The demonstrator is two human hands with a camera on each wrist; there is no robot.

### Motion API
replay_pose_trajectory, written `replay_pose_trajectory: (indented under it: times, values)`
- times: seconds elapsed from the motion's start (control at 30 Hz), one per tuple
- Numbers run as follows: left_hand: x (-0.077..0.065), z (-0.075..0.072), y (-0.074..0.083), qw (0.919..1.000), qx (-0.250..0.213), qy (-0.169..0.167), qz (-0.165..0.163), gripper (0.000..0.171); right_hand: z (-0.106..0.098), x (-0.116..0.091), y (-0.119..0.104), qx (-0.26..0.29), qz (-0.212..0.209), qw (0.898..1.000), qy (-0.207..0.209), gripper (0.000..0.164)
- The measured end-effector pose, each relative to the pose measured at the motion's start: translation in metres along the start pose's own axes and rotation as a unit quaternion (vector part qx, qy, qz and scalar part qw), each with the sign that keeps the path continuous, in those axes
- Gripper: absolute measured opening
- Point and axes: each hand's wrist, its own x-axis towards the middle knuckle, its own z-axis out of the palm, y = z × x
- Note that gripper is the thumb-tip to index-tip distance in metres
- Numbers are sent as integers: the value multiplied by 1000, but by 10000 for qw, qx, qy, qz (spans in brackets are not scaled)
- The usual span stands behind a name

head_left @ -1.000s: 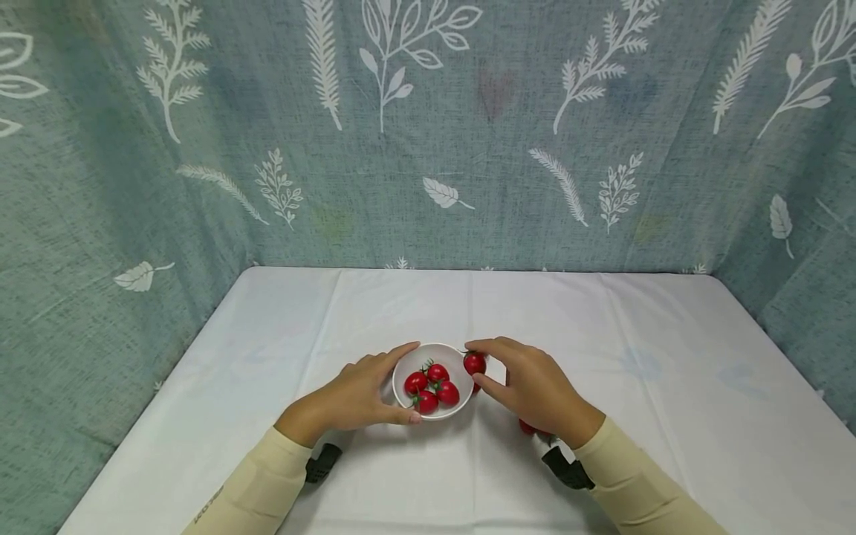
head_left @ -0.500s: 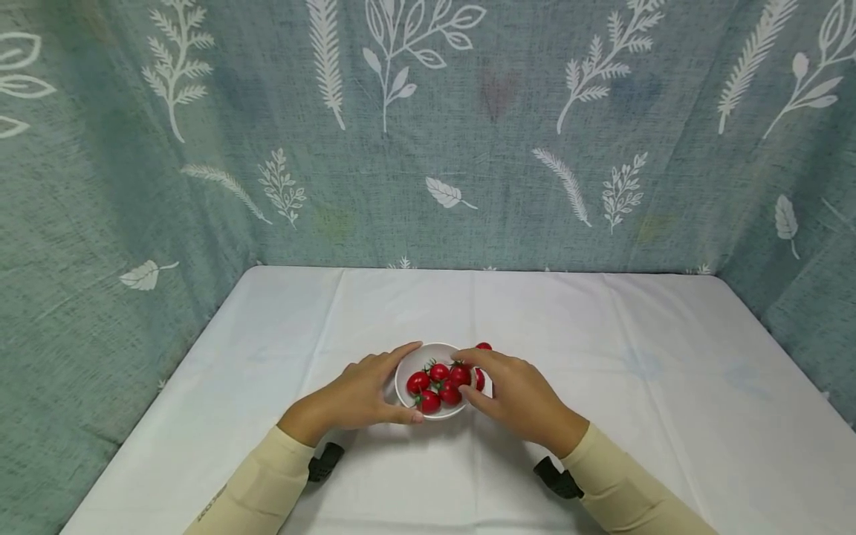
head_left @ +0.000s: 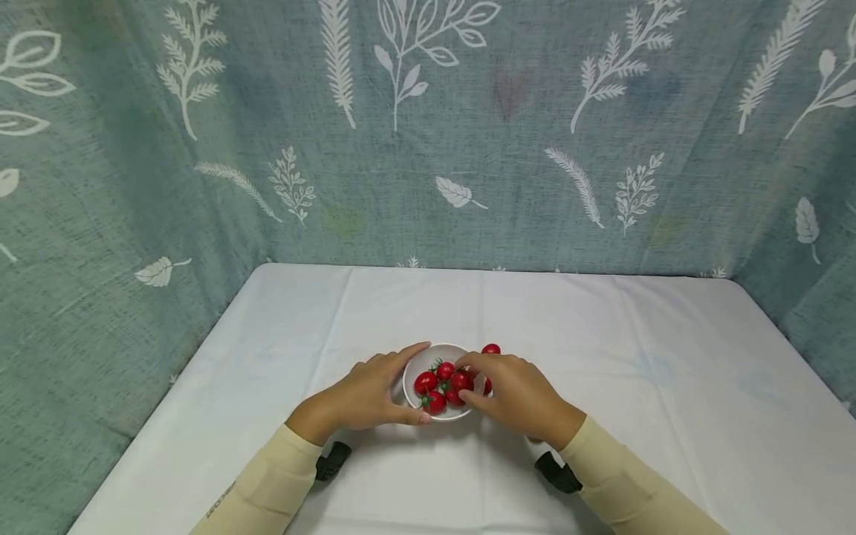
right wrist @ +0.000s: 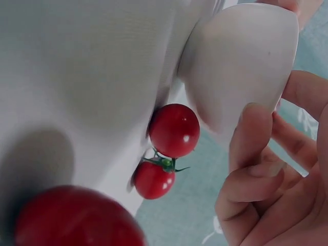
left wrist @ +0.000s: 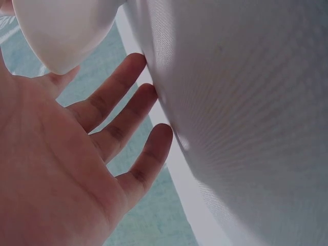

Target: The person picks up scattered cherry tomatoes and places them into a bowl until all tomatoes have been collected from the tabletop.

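A white bowl (head_left: 416,365) stands on the table with several red cherry tomatoes (head_left: 426,383) inside. My left hand (head_left: 371,390) holds it from the left, index finger at the far rim and thumb at the near rim. In the left wrist view the other fingers (left wrist: 143,154) stretch out below the bowl (left wrist: 66,31), tips at the cloth. My right hand (head_left: 518,390) reaches over the right rim, thumb and index finger pinching a cherry tomato (head_left: 461,380) among the others. From the right wrist view, the bowl wall (right wrist: 241,61) hides that tomato.
Outside the bowl on its right lie two cherry tomatoes, a nearer one (right wrist: 174,130) and one with a green stem (right wrist: 155,179). Another tomato (right wrist: 77,220) sits close under the right wrist. White cloth (head_left: 602,334) covers the table; a green leaf-patterned curtain (head_left: 508,186) surrounds it.
My right hand has carried the cherry tomato from above the right rim leftward and down into the bowl. The left hand keeps its hold; the head view has shifted slightly.
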Motion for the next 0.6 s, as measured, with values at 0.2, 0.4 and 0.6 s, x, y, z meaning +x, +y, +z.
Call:
replay_pose_trajectory:
  times: [0.2,0.4,0.6]
  values:
    - [2,1,-2,9999,67,38,67,107,-1,5,-1,96,228,9993,-263,33]
    - [1,1,-2,10000,37,26,72,106,-2,7,-1,-53,283,9990,-355,33]
    - [0,1,-3,10000,60,26,51,107,-3,7,-1,-60,321,9989,-338,32]
